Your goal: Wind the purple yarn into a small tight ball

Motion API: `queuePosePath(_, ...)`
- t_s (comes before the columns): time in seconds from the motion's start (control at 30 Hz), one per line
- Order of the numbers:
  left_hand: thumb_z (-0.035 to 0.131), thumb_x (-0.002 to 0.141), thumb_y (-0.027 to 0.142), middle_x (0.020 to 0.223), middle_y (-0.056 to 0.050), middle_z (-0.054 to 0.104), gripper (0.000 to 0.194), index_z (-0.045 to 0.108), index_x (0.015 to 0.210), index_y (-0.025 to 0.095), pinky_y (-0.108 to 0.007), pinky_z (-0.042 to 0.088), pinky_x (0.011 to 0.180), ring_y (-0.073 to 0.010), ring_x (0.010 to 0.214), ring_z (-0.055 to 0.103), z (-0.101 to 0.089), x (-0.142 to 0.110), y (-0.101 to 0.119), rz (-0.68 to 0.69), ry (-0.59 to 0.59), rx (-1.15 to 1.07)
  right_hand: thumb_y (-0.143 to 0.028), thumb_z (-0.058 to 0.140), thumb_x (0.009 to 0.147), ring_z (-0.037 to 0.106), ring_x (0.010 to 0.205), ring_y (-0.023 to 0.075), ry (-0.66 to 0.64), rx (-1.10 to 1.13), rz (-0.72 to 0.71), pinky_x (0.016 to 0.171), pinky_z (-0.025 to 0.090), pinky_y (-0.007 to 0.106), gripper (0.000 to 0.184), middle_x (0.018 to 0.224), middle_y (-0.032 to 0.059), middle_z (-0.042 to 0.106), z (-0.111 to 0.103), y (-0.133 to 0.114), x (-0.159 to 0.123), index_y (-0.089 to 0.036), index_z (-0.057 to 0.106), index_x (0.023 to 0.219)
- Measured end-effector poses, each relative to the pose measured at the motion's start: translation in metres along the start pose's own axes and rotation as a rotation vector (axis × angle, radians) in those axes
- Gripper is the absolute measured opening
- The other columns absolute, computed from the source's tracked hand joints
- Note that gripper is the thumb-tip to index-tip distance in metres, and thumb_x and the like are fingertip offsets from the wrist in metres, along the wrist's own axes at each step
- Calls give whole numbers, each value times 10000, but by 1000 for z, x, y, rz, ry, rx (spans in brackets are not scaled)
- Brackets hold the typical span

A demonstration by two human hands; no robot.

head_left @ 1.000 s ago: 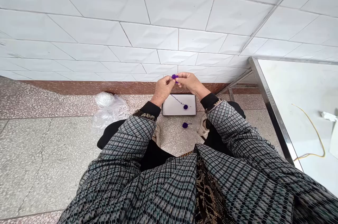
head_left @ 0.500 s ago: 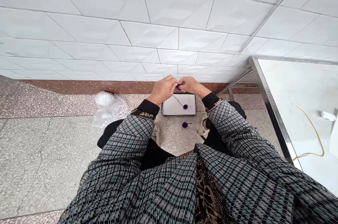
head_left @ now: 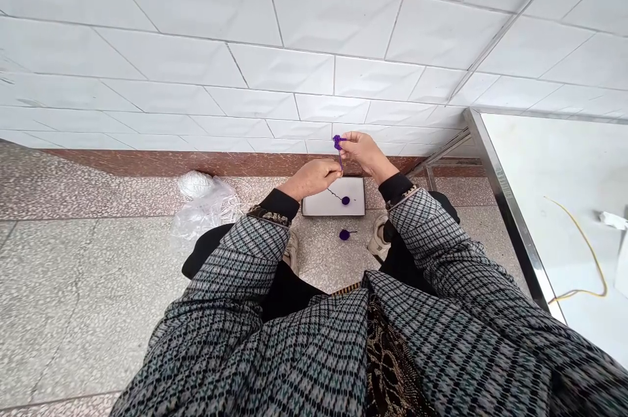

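My right hand (head_left: 362,150) pinches a small purple piece of yarn work (head_left: 337,141), which looks crocheted or knotted, in front of the wall. Lower and to its left, my left hand (head_left: 316,178) is closed on a purple yarn strand (head_left: 340,159) that runs down from the piece. Beneath the hands a shallow white box (head_left: 321,206) with dark edges rests on the floor. Inside it lies a small ball of purple yarn (head_left: 346,200), its strand trailing up toward my left hand. A second dark purple ball (head_left: 344,234) with a short tail sits on the floor between my shoes.
A clear plastic bag (head_left: 199,214) with white cord and a white yarn ball (head_left: 195,184) is on the floor at left. The tiled wall (head_left: 304,70) rises close ahead. At right stands a metal-edged table (head_left: 530,162) with a yellow cable (head_left: 583,247).
My hands have moved apart. The right hand rose with the purple piece, while the left went down, drawing the strand between them. The box and both yarn balls stay in place.
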State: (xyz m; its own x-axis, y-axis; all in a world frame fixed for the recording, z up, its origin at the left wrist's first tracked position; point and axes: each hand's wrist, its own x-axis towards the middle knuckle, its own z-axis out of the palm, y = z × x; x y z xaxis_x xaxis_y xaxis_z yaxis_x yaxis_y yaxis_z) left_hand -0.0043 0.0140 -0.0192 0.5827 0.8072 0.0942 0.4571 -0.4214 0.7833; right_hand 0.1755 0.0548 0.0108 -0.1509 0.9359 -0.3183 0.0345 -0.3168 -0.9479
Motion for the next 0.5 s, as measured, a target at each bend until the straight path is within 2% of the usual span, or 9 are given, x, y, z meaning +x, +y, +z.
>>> queuePosePath(0.07, 583, 976, 236, 799, -40, 651, 219, 603, 757, 235, -340, 479, 821, -237, 801, 615, -4, -1, -1, 25, 26, 31, 140, 737, 848, 499, 517, 70, -27, -88, -1, 519, 412, 143, 352, 565, -80, 596, -1, 5, 1, -176, 626, 739)
queuePosePath(0.13, 561, 987, 248, 840, -57, 658, 194, 617, 801, 234, -358, 485, 841, -251, 829, 621, -11, -3, -5, 10, 117, 61, 185, 724, 758, 474, 512, 68, -110, -161, 23, 485, 353, 147, 367, 546, -85, 590, -2, 7, -1, -166, 656, 680)
queuePosePath(0.2, 554, 985, 237, 865, -68, 664, 184, 617, 812, 233, -373, 489, 859, -261, 854, 626, -19, -4, -9, -21, 212, 92, 181, 723, 733, 508, 509, 79, -223, -213, 62, 481, 381, 155, 349, 552, -73, 614, -1, 5, -6, -162, 694, 675)
queuePosePath(0.3, 573, 971, 213, 835, -64, 653, 195, 598, 778, 235, -368, 479, 832, -260, 843, 616, -27, -3, -13, -95, 298, 111, 113, 726, 822, 583, 527, 91, -343, -121, 82, 526, 488, 166, 275, 625, -50, 680, 1, -2, -14, -159, 715, 784)
queuePosePath(0.4, 590, 967, 215, 773, -41, 624, 211, 584, 757, 236, -346, 445, 760, -241, 773, 582, -23, -2, -11, -146, 279, 76, 43, 747, 924, 628, 581, 82, -298, 172, 48, 598, 562, 161, 227, 701, -41, 708, 3, -10, -16, -165, 668, 880)
queuePosePath(0.5, 589, 977, 217, 730, -20, 601, 245, 572, 733, 235, -332, 435, 734, -221, 722, 555, -15, 0, -3, -76, 146, 34, 10, 797, 966, 666, 631, 81, -135, 327, 10, 645, 586, 154, 263, 732, -41, 691, 5, -12, -11, -176, 627, 891)
